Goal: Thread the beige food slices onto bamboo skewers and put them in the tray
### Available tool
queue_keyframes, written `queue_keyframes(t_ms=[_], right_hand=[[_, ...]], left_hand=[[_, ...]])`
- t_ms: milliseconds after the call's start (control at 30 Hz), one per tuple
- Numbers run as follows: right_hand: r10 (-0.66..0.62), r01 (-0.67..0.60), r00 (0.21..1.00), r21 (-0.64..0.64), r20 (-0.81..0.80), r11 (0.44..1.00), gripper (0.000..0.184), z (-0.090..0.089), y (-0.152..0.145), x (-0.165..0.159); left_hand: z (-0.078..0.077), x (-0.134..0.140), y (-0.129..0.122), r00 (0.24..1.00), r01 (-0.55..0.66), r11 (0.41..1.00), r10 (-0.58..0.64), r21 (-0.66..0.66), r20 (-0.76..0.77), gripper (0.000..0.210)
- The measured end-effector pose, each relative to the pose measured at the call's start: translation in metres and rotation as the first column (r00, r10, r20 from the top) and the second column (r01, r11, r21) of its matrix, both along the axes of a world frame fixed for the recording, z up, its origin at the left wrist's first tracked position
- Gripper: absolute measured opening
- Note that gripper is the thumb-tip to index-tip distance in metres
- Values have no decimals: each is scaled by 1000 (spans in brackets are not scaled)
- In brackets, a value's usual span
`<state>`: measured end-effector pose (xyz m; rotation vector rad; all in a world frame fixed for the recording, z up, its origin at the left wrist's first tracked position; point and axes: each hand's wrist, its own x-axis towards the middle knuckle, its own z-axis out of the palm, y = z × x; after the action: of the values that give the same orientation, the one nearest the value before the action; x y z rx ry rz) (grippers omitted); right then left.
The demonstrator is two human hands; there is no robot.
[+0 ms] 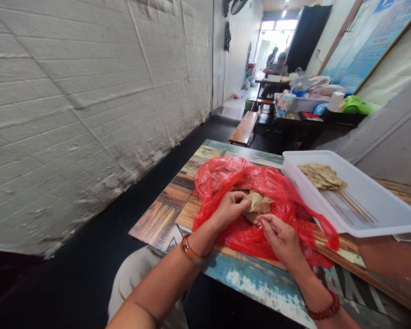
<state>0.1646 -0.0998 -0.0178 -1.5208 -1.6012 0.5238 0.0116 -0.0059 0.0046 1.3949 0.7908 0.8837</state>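
My left hand [233, 206] is closed on a pale beige, flat round food slice [255, 201], thumb on top. The exact kind of food is unclear. Between thumb and fingers my right hand [281, 238] pinches a thin wooden skewer [258, 210], its upper end at the slice; I cannot tell whether it has gone through. More such slices [254, 217] lie just beneath, inside an opened red plastic bag [222, 173] spread over the table. To the right, a white plastic tray [390, 201] holds skewered slices [322, 176], their bare sticks pointing toward me.
The patchwork wood-pattern table [160, 214] carries the bag and tray. Beyond it stand a wooden bench [245, 128] and a dark table loaded with bags, boxes and green bowls [355, 105]. A white brick-pattern wall [89, 91] runs along the left. Far back, a person [277, 66] sits.
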Motion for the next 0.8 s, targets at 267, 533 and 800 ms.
queue_keyframes(t_ms=[267, 533, 800], right_hand=[[24, -25, 999, -15, -48, 1000, 27, -1, 1, 1], [-1, -4, 986, -30, -169, 1000, 34, -3, 2, 0], [24, -26, 995, -23, -100, 999, 33, 0, 1, -2]], left_hand=[[6, -4, 0, 995, 90, 994, -88, -62, 38, 35], [4, -3, 2, 972, 84, 953, -14, -292, 236, 39], [-3, 1, 0, 968, 93, 938, -6, -335, 250, 39]])
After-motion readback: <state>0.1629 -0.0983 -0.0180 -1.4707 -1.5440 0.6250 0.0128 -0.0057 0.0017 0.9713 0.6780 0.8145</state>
